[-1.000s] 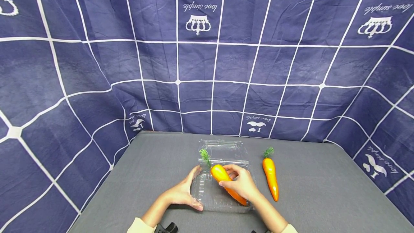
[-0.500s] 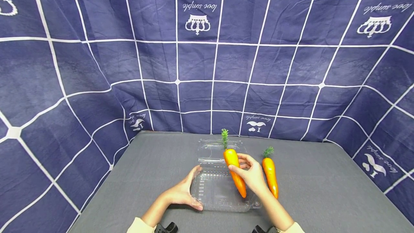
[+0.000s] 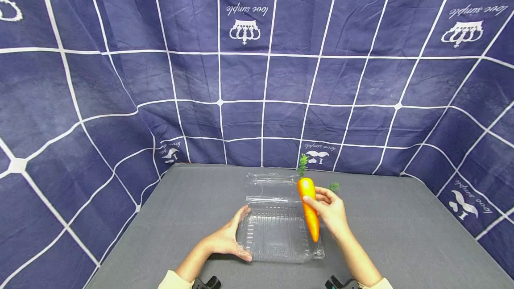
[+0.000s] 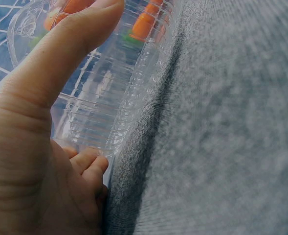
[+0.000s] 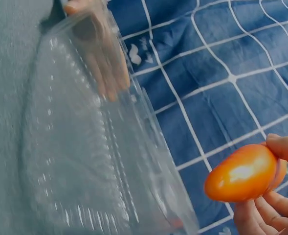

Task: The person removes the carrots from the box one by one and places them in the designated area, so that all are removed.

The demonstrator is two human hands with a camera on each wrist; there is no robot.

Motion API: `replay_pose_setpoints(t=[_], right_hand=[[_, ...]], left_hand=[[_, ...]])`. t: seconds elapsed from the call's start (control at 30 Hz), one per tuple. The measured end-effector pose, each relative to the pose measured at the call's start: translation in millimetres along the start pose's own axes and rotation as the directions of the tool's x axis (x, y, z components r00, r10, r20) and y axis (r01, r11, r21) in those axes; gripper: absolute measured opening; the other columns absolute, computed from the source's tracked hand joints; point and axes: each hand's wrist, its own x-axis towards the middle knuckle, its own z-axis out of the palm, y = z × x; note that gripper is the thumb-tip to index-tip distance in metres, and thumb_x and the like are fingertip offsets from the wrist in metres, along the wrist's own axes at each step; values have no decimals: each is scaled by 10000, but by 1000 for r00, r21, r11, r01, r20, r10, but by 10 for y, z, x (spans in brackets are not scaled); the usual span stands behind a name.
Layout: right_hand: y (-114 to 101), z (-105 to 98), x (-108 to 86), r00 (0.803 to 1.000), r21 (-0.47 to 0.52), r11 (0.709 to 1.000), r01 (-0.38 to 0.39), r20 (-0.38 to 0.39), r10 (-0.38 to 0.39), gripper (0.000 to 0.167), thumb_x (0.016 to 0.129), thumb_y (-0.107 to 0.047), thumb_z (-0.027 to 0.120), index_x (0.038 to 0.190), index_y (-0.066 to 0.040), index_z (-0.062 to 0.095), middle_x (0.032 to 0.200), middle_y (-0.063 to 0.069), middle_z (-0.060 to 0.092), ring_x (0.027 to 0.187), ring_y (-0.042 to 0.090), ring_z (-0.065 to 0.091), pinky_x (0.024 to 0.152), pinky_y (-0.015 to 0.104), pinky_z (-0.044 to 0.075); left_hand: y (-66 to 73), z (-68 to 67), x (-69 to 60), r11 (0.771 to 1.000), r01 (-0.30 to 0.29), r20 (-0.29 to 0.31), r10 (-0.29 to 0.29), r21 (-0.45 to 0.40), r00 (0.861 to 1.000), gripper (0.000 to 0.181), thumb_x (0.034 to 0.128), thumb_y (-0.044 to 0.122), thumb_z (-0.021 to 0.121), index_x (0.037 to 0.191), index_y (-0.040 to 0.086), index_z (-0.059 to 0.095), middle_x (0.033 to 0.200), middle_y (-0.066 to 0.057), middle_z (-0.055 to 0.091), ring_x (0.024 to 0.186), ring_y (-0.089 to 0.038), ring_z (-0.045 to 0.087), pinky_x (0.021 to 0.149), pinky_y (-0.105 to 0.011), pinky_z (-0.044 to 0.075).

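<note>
In the head view, my right hand (image 3: pixel 332 213) pinches an orange carrot (image 3: pixel 311 220) with a green leafy top, between thumb and fingers. The carrot is held upright, tip down, above the right side of an open clear plastic clamshell container (image 3: pixel 277 237). My left hand (image 3: pixel 228 238) grips the container's left side, thumb at the near corner and fingers at the far one. Behind my right hand a second carrot is mostly hidden; only its green top (image 3: pixel 334 186) shows. The right wrist view shows the held carrot (image 5: pixel 241 174) tip first, apart from the container.
The container's lid (image 3: pixel 271 186) lies folded back on the far side. Everything rests on a grey cloth-covered table (image 3: pixel 192 191). A blue curtain (image 3: pixel 249 79) with white grid lines hangs behind and at both sides.
My right hand has lifted the carrot out of the container and carried it right, turning it more upright. It now covers most of the second carrot. My left hand has stayed in place.
</note>
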Motion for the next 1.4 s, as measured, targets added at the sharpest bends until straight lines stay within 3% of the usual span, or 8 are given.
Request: replay_pose_setpoints(t=[0.43,0.87,1.4], right_hand=[[44,-371,29,993,-31,995,-95,-80,92,478,832,-127,780,1227,41,569,845,-83,675,649,98,613,577,242,514],[134,-645,12,993,-100,993,-67,-106,57,493,839,-149,776,1215,81,555,812,-133,677,689,65,633,600,233,510],[247,-1031,54,984,-161,978,-135,-134,114,569,850,-189,773,1267,98,513,798,-138,654,669,48,631,586,250,536]], left_hand=[[-22,8,-1,1000,11,-8,-10,12,1000,1329,575,214,957,1536,19,59,1570,-191,208,1437,-342,168,1134,-531,159],[-14,11,0,1000,1,-10,0,14,1000,1321,572,208,959,1529,5,72,1563,-188,222,1433,-337,182,1145,-468,165],[-7,6,-2,1000,4,-5,-4,-8,1000,1317,576,191,955,1530,9,65,1567,-188,207,1435,-340,164,1141,-485,152]])
